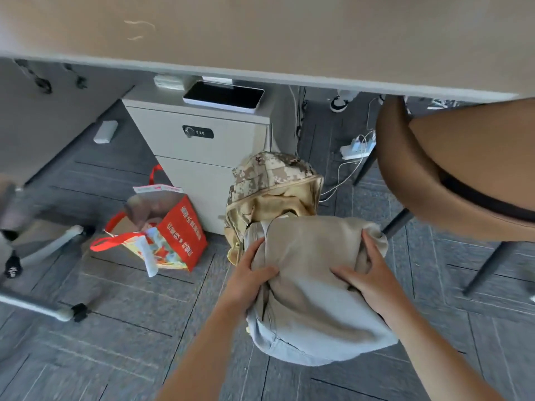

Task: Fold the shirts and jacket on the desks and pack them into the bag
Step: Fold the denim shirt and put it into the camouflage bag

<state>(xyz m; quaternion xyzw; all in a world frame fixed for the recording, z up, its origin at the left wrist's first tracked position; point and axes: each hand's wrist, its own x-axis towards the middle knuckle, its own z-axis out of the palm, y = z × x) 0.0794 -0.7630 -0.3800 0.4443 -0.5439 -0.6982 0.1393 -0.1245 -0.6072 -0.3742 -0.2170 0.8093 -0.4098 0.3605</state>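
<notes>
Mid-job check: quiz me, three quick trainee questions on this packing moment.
1. True or false: the left hand and the right hand both grip the folded beige garment.
2. Which bag sits just beyond the garment? A blue duffel; B camouflage backpack; C black suitcase.
3. Fill in: the white drawer cabinet beside the backpack carries a combination ____.
Key: 1 true; 2 B; 3 lock.

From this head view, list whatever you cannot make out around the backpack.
Inside the backpack: head view, hidden by the folded garment that left hand and right hand hold.
Shirt or jacket: folds hide that.
The office chair: blurred, cut by left edge.
Print on the red bag: too small.
</notes>
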